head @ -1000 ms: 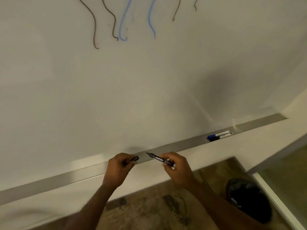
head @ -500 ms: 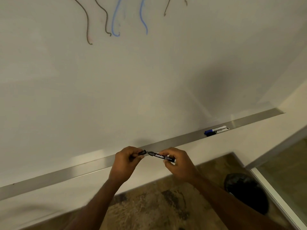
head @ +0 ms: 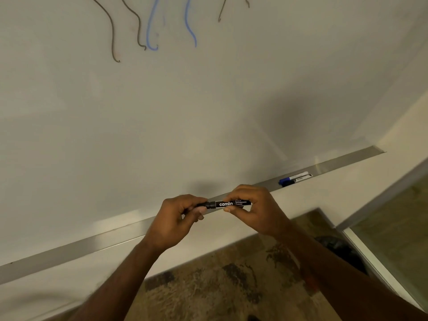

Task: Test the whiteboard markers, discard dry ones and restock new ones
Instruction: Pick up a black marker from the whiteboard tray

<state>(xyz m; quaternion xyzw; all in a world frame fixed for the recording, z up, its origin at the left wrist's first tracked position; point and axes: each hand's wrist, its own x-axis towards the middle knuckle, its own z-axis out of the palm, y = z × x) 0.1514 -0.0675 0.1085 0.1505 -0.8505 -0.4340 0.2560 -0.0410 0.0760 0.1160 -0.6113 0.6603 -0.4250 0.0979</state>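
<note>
A black whiteboard marker [head: 232, 203] with white lettering lies level between my hands, just in front of the metal marker tray [head: 92, 243]. My right hand [head: 253, 208] pinches its barrel. My left hand [head: 179, 218] grips the black cap [head: 203, 205], which sits over the marker's tip end. Two more markers [head: 295, 177], one with a blue cap, lie side by side in the tray to the right. The whiteboard [head: 185, 112] carries several brown and blue test strokes [head: 150, 31] near the top.
A dark waste bin [head: 340, 250] stands on the mottled brown floor at the lower right. A glass panel with a grey frame [head: 382, 200] runs along the right side. White wall [head: 301, 205] lies below the tray.
The cap and the bare tip were apart a second ago. My hands have come together and the cap now sits on the marker's tip.
</note>
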